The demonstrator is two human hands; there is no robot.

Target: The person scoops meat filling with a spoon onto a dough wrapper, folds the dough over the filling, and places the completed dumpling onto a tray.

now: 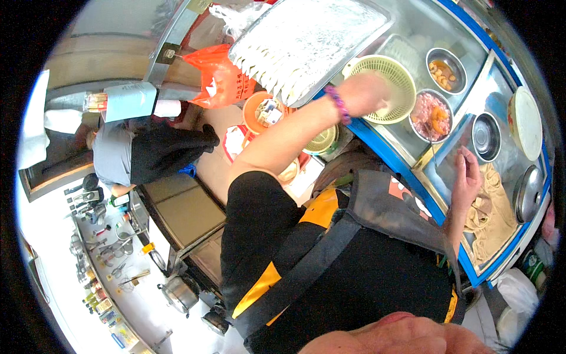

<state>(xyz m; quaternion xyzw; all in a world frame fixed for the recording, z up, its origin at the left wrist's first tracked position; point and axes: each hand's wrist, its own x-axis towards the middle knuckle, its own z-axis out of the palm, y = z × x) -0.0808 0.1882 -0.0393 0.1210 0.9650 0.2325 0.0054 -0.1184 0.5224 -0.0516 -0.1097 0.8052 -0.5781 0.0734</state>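
Note:
My left hand [366, 95], with a purple beaded band at the wrist, is over a pale green plastic colander [404, 84]. It is blurred, and its fingertips hide part of something pale in the colander. My right hand [468, 175] hovers above the counter with curled fingers close together; whether anything lies in them cannot be made out. Near it is a metal bowl of pink minced meat with orange pieces [426, 108], a utensil handle leaning out. A small metal bowl [486, 136] stands beyond the right hand. Rows of dumplings [269, 73] lie on a floured metal tray [323, 35].
Another metal bowl [445, 77] holds orange pieces in liquid. A tan cloth [495, 217] and a metal lid [528, 194] lie at the right. A red plastic bag [216, 75] and an orange bucket [256, 113] sit left of the counter. A person [146, 150] bends over at the far left.

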